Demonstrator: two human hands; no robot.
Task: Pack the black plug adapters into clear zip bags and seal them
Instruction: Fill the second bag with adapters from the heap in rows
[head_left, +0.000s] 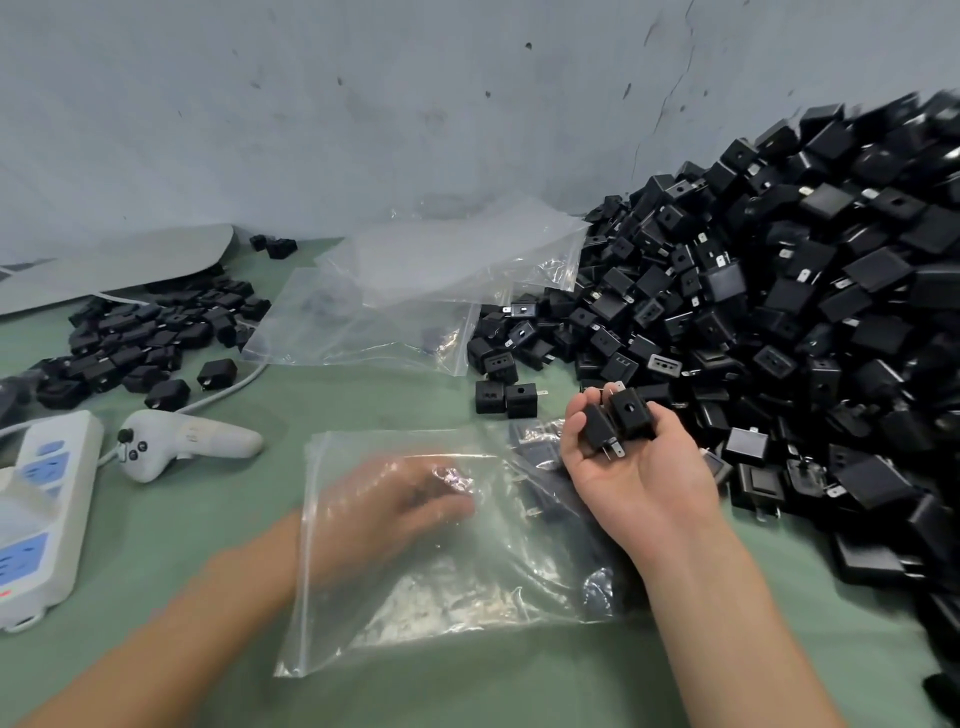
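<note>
Right hand (639, 467), palm up, gripped black plug adapters (615, 415) in curled fingers beside the clear zip bag (415, 597) lying flat on the table. Left hand (400, 499) showed blurred through its plastic; finger state could not be told.

Black adapters (779, 312), green table (322, 405), white-and-blue power strip (41, 499), grey wall (311, 104).

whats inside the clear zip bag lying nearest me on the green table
The left hand shows through the clear plastic zip bag, apparently inside. Black plug adapters lie at its right end; the right hand covers some, so their number is unclear.
</note>
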